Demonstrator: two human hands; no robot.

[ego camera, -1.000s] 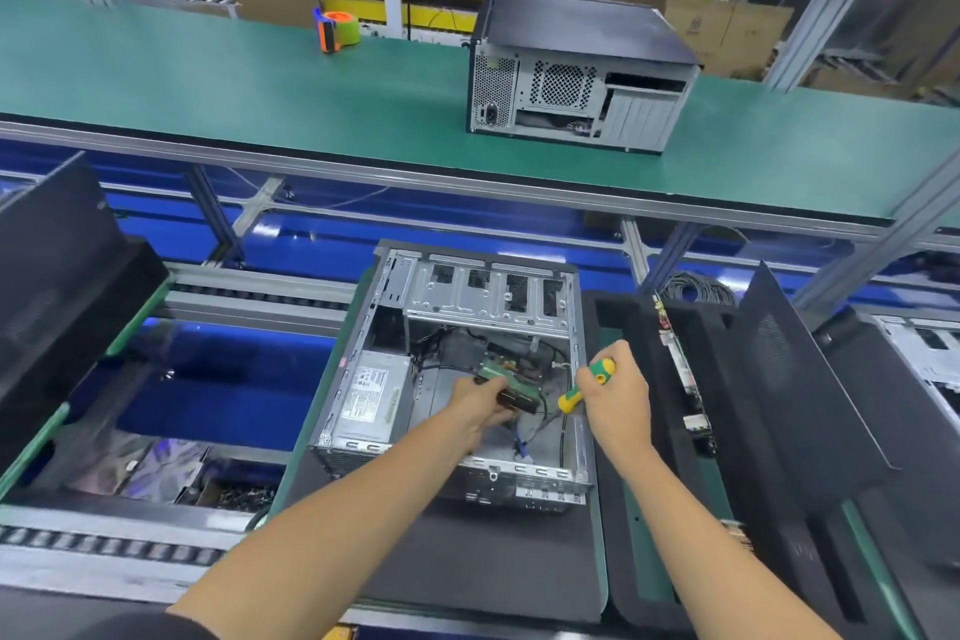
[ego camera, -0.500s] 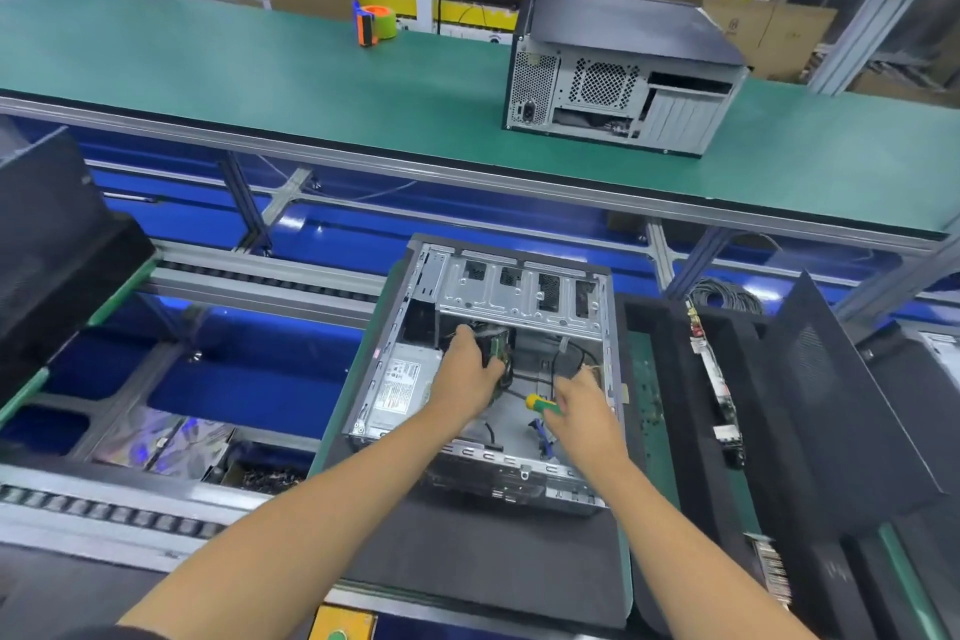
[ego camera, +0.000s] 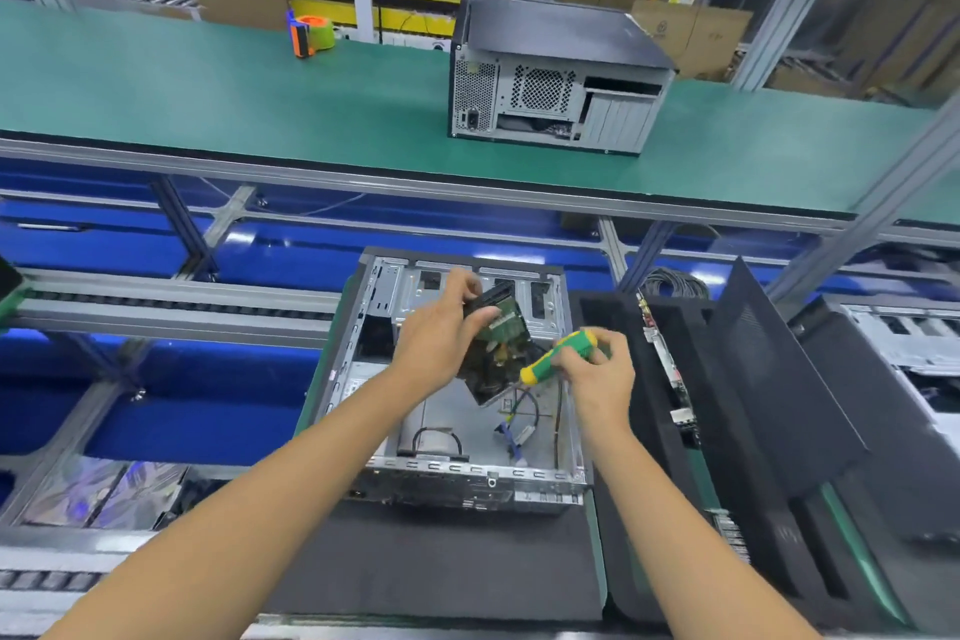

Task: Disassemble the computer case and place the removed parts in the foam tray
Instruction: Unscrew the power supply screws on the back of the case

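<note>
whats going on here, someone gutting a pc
Yes. A person is stripping an open computer case on the bench. Their left hand grips a hard drive lifted above the case, while the right hand holds a green and yellow screwdriver. The black foam tray sits just to the right, with a circuit board already in it.

Factory disassembly line: green conveyor belt [ego camera: 208, 104], roller rails [ego camera: 171, 307], stacked cartons [ego camera: 691, 36] behind.
</note>
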